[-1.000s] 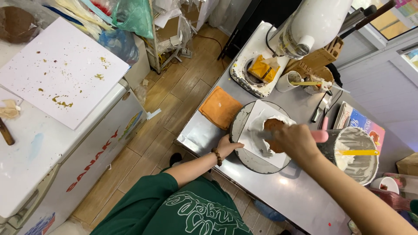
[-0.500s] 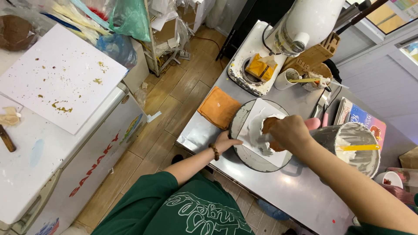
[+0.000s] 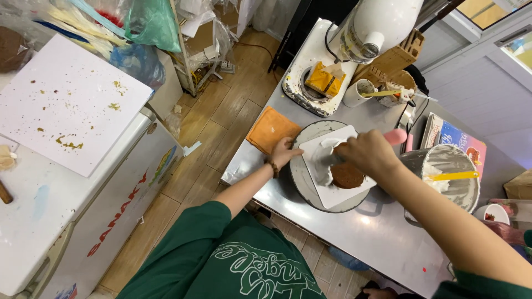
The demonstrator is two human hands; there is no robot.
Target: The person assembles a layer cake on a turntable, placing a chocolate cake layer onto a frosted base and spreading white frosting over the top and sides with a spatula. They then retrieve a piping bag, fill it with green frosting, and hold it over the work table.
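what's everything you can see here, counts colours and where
brown cake: 1, on the white board
white board: 1, on the round turntable
round turntable: 1, grey, steel table middle
steel table: 1, silver, right
orange cloth: 1, table's left edge
mixing bowl: 1, metal, white cream inside, right of turntable
stand mixer: 1, white, table's far end
chest freezer: 1, white, left
left hand: on turntable edge
right hand: gripping a pink-handled spatula over the cake

White stand mixer (image 3: 377,25), orange cloth (image 3: 270,129), wooden knife block (image 3: 394,60), crumb-speckled white board (image 3: 66,102).
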